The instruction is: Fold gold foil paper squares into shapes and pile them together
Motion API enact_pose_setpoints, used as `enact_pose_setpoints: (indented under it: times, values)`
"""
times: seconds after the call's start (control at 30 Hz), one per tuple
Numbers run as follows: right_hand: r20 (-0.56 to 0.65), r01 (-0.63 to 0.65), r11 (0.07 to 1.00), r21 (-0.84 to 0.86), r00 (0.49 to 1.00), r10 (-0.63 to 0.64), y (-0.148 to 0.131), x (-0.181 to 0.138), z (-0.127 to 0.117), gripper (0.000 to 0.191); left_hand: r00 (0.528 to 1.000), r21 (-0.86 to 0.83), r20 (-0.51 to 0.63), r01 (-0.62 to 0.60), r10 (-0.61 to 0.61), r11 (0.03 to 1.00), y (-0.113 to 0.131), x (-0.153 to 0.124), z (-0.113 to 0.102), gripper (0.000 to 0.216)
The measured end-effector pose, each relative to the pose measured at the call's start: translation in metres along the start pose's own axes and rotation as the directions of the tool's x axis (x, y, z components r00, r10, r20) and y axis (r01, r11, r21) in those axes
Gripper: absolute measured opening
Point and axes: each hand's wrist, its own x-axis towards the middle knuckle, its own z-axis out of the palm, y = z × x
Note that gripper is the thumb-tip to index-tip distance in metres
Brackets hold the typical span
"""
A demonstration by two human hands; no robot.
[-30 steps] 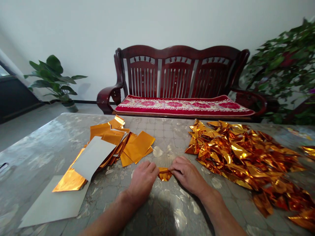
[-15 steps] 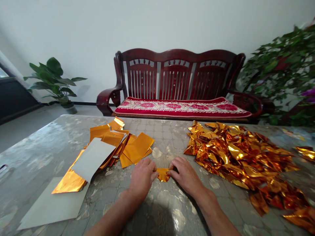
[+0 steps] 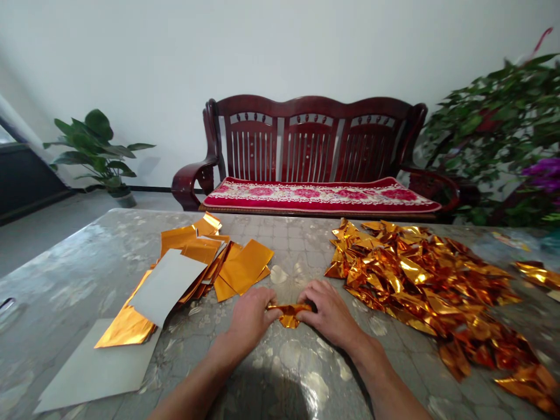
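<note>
Both hands pinch one small folded piece of gold foil paper (image 3: pixel 289 315) just above the table. My left hand (image 3: pixel 251 318) grips its left end with closed fingers. My right hand (image 3: pixel 329 312) grips its right end the same way. A loose stack of flat gold foil sheets (image 3: pixel 210 259) lies to the left of my hands, some turned white side up. A big heap of folded gold foil pieces (image 3: pixel 420 280) spreads to the right, close to my right hand.
The table (image 3: pixel 79 268) has a glossy patterned cover. A white sheet (image 3: pixel 96 364) lies at the front left. Behind the table stand a dark wooden bench with a red cushion (image 3: pixel 319 195), a potted plant (image 3: pixel 98 149) at left and a leafy plant (image 3: pixel 503 128) at right.
The foil piece between my fingers has been squeezed narrower and lies more lengthwise. Both hands have drifted slightly away from me. The view has tilted down a little.
</note>
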Motion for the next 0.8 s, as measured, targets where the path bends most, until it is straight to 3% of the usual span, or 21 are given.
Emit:
enact_pose_setpoints:
  times: [0.23,0.43,0.57,0.7,0.8]
  values:
    - [0.039,0.007,1.000,0.021,0.999,-0.007,-0.011,0.001,0.002,0.013,0.993,-0.120,-0.095,-0.077,0.066,0.990,-0.012,-0.007,0.009,0.011]
    - [0.026,-0.052,0.995,0.088,0.998,0.050,-0.019,0.000,0.008,0.007,0.980,-0.111,-0.125,-0.166,0.152,0.980,-0.004,-0.007,0.008,0.007]
    - [-0.090,-0.057,0.978,0.203,0.993,0.077,-0.023,0.003,0.008,0.010,0.965,-0.097,-0.168,-0.217,0.199,0.971,0.003,-0.006,0.008,0.018]
    - [-0.218,-0.072,0.878,0.474,0.956,0.197,-0.026,0.007,0.007,0.007,0.937,-0.308,-0.306,-0.265,0.169,0.914,-0.002,-0.004,0.012,0.019]
    - [-0.301,-0.017,0.842,0.539,0.930,0.212,-0.031,0.008,0.007,0.005,0.922,-0.396,-0.363,-0.286,0.137,0.873,-0.007,-0.002,0.017,0.018]
